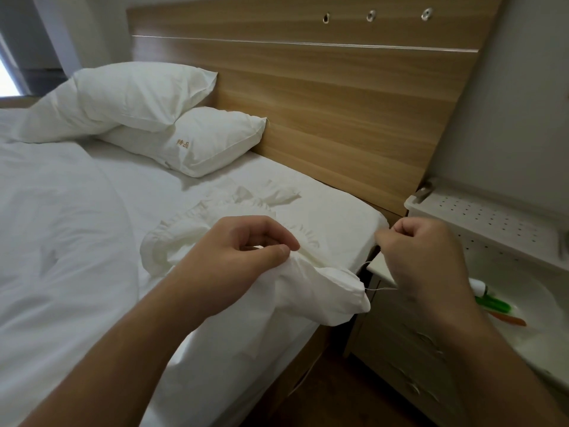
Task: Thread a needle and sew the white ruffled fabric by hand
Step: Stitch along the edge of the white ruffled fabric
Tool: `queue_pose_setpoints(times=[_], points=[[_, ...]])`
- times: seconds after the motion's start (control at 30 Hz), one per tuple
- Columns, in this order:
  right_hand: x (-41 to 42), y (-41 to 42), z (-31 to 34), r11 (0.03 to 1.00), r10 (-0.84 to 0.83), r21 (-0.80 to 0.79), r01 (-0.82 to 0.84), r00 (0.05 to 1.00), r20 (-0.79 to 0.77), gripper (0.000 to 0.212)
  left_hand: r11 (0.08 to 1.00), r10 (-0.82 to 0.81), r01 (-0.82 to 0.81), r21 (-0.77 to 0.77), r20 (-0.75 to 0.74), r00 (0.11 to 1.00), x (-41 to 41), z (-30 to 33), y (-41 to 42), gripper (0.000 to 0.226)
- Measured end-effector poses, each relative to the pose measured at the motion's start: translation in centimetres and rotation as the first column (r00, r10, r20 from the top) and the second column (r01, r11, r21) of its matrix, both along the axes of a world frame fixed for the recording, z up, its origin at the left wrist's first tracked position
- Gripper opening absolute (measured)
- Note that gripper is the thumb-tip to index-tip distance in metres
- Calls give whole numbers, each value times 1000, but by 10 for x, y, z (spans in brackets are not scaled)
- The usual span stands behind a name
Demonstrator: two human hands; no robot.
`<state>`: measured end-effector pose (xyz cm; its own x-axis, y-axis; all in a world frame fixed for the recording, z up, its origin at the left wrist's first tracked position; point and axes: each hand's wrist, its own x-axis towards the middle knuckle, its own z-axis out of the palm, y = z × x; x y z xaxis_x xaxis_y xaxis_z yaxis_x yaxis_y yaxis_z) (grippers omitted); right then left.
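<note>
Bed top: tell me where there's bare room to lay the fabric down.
Free: flat sheet between lower pillow, headboard and the bed's corner. Crowded: the near edge, where ruffled fabric and both hands, left and right, sit.

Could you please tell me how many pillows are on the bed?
2: one plump white pillow stacked on top, leaning toward the window side; one white pillow with orange embroidery beneath it, against the wooden headboard.

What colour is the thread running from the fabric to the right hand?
White or off-white: the thread shows faintly in the head view, between the ruffled fabric and the right hand.
</note>
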<state>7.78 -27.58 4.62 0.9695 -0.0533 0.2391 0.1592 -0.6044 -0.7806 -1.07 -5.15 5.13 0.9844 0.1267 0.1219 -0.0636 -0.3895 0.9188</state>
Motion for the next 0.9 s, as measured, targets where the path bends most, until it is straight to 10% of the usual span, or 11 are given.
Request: queue_pose_setpoints(times=[0.33, 0.47, 0.57, 0.7, 0.9], points=[[10, -13, 9, 924, -10, -375, -72, 977, -211, 9, 998, 60, -59, -21, 13, 998, -1, 1, 3, 28], [-2, -4, 10, 975, 167, 135, -177, 982, 84, 14, 999, 47, -47, -8, 41, 998, -1, 2, 2, 28], [-14, 16, 7, 806, 501, 383, -451, 864, -37, 18, 1000, 21, -22, 13, 70, 997, -2, 2, 0, 29], [-16, 35, -6, 591, 780, 531, -608, 597, -185, 15, 998, -18, 12, 61, 102, 995, -3, 4, -2, 23], [-11, 31, -10, 643, 718, 500, -580, 684, -130, 15, 995, -5, -5, 98, 105, 994, -2, 5, 3, 14]])
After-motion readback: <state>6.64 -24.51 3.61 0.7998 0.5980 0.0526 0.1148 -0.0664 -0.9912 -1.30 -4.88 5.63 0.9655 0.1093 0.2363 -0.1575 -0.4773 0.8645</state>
